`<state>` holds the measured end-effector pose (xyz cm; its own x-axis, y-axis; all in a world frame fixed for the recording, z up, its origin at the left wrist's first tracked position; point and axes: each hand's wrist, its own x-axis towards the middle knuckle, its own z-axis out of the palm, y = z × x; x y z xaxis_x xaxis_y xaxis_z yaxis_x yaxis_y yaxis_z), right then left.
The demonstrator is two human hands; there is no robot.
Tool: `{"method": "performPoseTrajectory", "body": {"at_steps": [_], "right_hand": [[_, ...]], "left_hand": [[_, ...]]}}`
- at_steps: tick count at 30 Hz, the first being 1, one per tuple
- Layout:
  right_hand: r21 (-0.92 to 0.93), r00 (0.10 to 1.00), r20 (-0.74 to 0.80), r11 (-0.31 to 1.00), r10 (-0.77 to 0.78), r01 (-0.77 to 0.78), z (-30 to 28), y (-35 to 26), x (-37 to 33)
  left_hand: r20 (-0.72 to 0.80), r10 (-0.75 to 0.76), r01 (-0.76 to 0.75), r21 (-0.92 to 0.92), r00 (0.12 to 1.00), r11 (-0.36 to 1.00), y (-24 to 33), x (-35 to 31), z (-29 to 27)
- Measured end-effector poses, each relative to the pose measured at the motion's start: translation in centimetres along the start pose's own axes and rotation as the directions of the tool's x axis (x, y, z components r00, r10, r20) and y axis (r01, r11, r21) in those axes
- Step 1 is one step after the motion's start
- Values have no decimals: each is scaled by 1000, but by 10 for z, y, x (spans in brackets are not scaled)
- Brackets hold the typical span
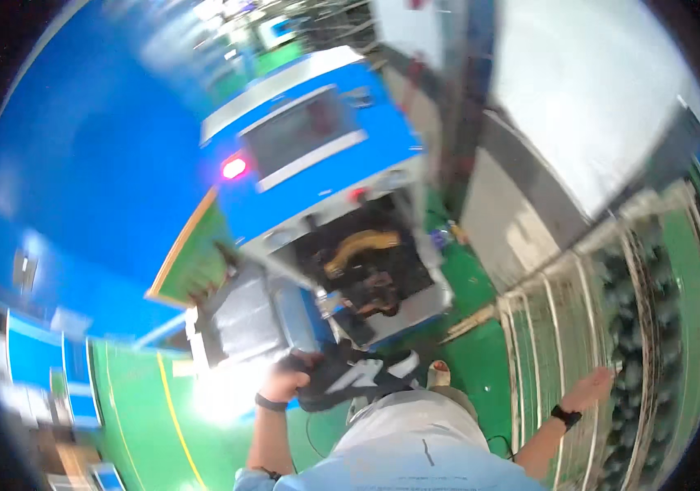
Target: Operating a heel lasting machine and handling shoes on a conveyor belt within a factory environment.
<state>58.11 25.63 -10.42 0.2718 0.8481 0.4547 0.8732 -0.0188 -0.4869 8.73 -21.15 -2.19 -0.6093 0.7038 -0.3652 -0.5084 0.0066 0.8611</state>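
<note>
My left hand (286,376) is shut on a black shoe part with white patches (350,378), held low in front of my body. Just beyond it stands a blue machine (317,147) with a red lamp (234,168) and an open dark bay (366,266) holding a yellow curved piece. My right hand (589,389) reaches out to the right with its fingers spread, holding nothing, over a metal wire rack (563,319). The whole picture is blurred by motion.
The rack on the right carries several dark items (645,319). A green floor (145,417) with a yellow line lies lower left. A grey metal table (239,319) stands beside the machine. A blue wall fills the left side.
</note>
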Motion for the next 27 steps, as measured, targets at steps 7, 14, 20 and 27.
{"method": "performPoseTrajectory", "body": {"at_steps": [7, 14, 20, 27], "right_hand": [[830, 616, 446, 557, -649, -14, -11, -332, -130], [898, 354, -277, -109, -893, 427, -40, -548, -219], [452, 175, -431, -44, -885, 891, 8, -631, -304], [345, 100, -458, -73, -883, 936, 10, -625, -306]], "left_hand": [[-684, 199, 109, 379, 702, 919, -16, -85, -157], [-827, 420, 727, 542, 373, 422, -108, -84, -247], [-616, 319, 475, 773, 720, 422, -30, -6, -273], [-635, 458, 277, 725, 622, 630, 20, 231, -452]]}}
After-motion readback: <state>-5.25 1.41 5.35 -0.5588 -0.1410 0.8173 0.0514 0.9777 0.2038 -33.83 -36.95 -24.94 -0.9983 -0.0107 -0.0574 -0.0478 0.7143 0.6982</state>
